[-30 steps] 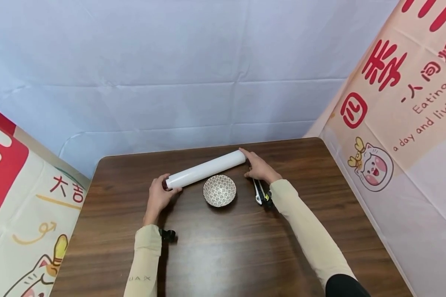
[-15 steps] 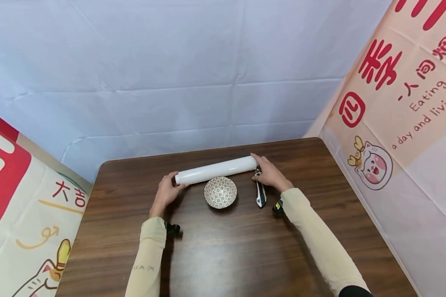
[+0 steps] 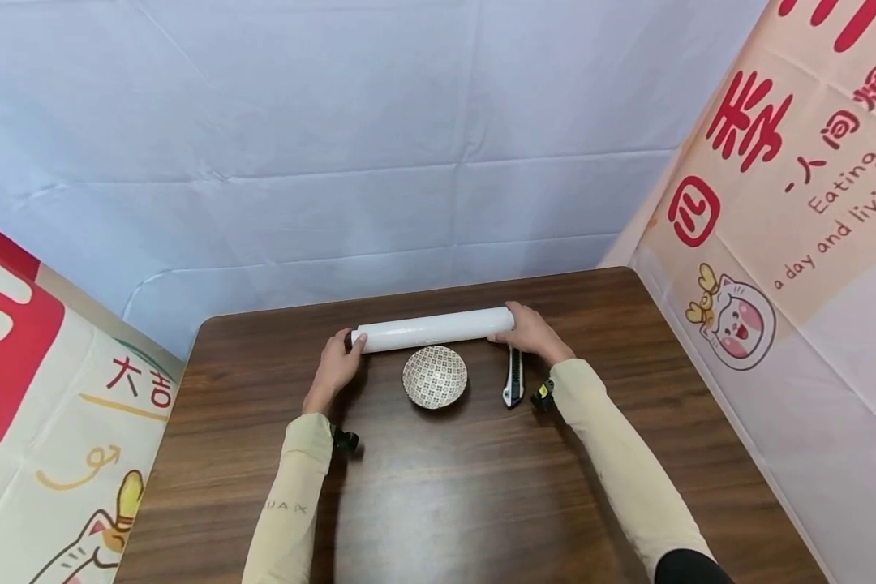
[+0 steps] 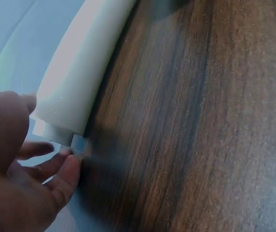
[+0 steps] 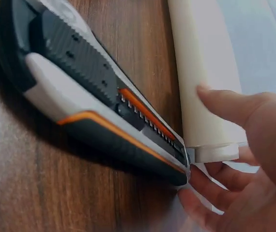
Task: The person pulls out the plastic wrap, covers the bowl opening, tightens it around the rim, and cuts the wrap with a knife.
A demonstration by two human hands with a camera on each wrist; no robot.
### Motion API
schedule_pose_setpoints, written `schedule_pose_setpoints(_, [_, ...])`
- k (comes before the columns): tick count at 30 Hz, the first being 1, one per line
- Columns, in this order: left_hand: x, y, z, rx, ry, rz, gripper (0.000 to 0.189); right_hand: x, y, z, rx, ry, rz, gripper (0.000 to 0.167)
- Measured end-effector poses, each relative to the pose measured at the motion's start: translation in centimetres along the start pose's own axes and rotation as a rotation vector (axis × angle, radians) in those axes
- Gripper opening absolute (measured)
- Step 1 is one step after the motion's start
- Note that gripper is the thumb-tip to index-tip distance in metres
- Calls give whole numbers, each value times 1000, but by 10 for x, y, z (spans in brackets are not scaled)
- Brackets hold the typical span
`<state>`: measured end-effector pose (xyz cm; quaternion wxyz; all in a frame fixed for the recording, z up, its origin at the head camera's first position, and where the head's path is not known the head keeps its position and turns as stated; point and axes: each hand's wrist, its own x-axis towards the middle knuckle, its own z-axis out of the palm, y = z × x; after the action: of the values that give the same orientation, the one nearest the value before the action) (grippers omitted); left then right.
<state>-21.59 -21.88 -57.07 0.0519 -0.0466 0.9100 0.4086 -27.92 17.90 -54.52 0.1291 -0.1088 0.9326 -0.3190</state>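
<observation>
A glossy white roll of plastic film [image 3: 434, 328] lies across the back of the table, a little tilted up to the right. My left hand [image 3: 338, 361] holds its left end, with the thumb on the near side. In the left wrist view the fingers [image 4: 63, 179] curl around the roll's core end. At the other end my right hand [image 3: 531, 332] grips the roll, its thumb [image 5: 225, 104] pressed on the side and its fingers bent below the end. A patterned bowl [image 3: 435, 377] stands just in front of the roll. Beside the right hand lies a utility knife [image 3: 513, 381].
The wooden table [image 3: 423, 487] has its back edge close behind the roll. A white cloth backdrop [image 3: 336, 162] hangs behind, and printed cloths [image 3: 796, 243] stand along both sides. The knife [image 5: 94, 92] is close to the right fingers.
The roll has shifted right and turned more level, and both hands have moved right with it. The left thumb now lies on the roll's side. Bowl and knife stay in place.
</observation>
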Motion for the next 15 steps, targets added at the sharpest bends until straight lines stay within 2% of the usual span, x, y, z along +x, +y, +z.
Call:
schedule_pose_setpoints(4, [-2, 3, 0, 23, 43, 69, 69, 1, 1, -1, 70, 13, 4, 85])
schedule_pose_setpoints(8, [-1, 8, 0, 83, 65, 149, 72, 2, 0, -3, 86, 49, -27, 77])
schedule_pose_setpoints(12, [0, 11, 0, 170, 104, 189, 67, 5, 1, -2, 57, 96, -58, 67])
schedule_pose_setpoints(15, [4, 11, 0, 283, 144, 252, 60, 9, 3, -3, -38, 131, -113, 60])
